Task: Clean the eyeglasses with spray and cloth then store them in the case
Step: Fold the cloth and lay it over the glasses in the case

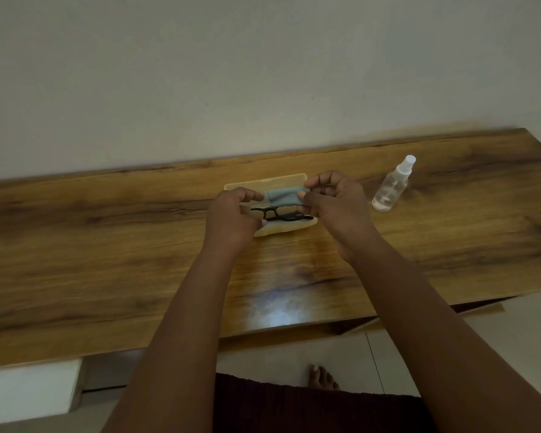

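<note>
On top of the long wooden table, which runs from left to right along a plain wall, all the task things sit close together near the far edge.

Next in size comes the open case. It is pale yellow, with its lid laid back on the far side and its tray on the near side. The black eyeglasses lie in the tray, folded as far as I can tell.

Both hands are up over the case. The left hand pinches the left end of the cloth, with its fingers curled round it. The right hand pinches the right end the same way. So the small blue-grey cloth is pulled tight between them, just above the glasses.

To the right, a little way from the case, stands the clear spray bottle with its white top. It has only a bit of liquid in it.

What could go wrong? If the cloth goes in as a thick lump, I think the lid may not shut, or it may press hard on the glasses. If one hand lets go early, the cloth could drop onto the table. The right arm could also knock the bottle over if it swings out that way.
</note>
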